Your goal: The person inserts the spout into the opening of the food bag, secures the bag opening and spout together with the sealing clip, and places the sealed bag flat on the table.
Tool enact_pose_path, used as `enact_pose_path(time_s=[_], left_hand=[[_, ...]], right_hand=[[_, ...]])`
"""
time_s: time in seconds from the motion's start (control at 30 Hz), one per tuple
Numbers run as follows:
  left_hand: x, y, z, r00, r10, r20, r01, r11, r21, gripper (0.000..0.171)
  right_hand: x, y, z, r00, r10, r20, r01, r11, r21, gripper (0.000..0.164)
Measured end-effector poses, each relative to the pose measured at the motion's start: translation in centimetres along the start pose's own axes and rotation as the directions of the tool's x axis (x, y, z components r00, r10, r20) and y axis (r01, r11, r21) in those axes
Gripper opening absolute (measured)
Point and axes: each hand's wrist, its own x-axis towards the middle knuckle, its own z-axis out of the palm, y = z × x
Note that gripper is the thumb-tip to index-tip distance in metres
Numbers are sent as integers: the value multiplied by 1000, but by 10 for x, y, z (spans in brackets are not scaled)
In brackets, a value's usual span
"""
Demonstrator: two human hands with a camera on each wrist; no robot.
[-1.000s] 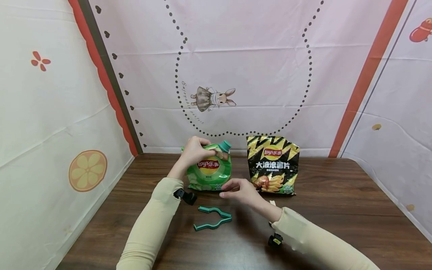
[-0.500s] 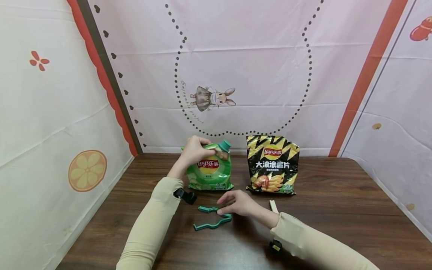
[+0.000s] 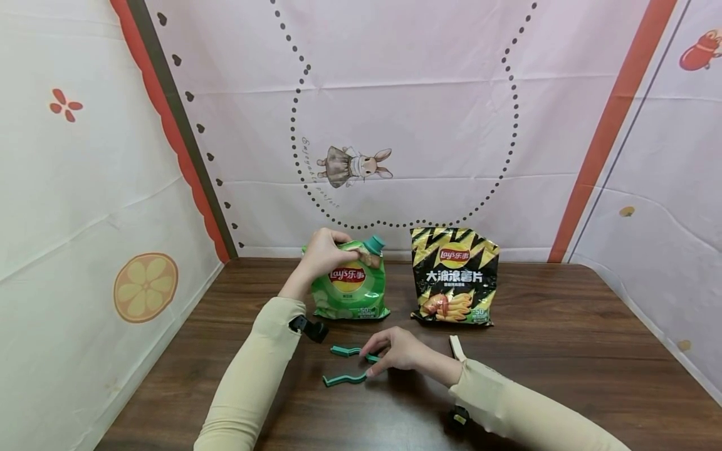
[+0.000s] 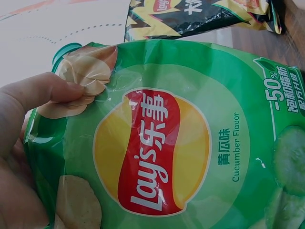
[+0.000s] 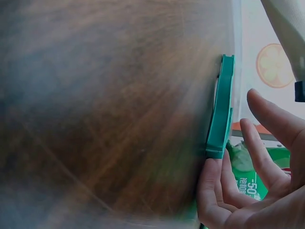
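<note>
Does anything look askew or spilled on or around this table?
One oddity: the rabbit printed on the backdrop cloth lies sideways, as if hung turned. No spill shows on the table around the green bag.

The clip (image 3: 345, 379) lies on the table (image 3: 553, 357) before the left bag (image 3: 351, 294).

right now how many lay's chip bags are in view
2: the green cucumber-flavor Lay's bag, gripped by the left hand, and the black-and-yellow Lay's bag to its right.
</note>
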Motion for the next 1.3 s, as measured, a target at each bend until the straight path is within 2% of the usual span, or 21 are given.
enact_pose_path(time_s=[0.53,0.83,1.3], left_hand=[[0,-3,1,1000,0,-3,0,1000,5,5],[1,-3,1,1000,-1,-8,1,1000,13,6],[1,-2,1,1000,1,-6,-1,1000,-3,6]], right_hand=[[1,7,6,998,-44,-37,37,985,-168,20],[-1,5,8,996,-58,-61,45,980,-192,11],[-2,-1,0,996,-59,-62,43,971,-234,8]])
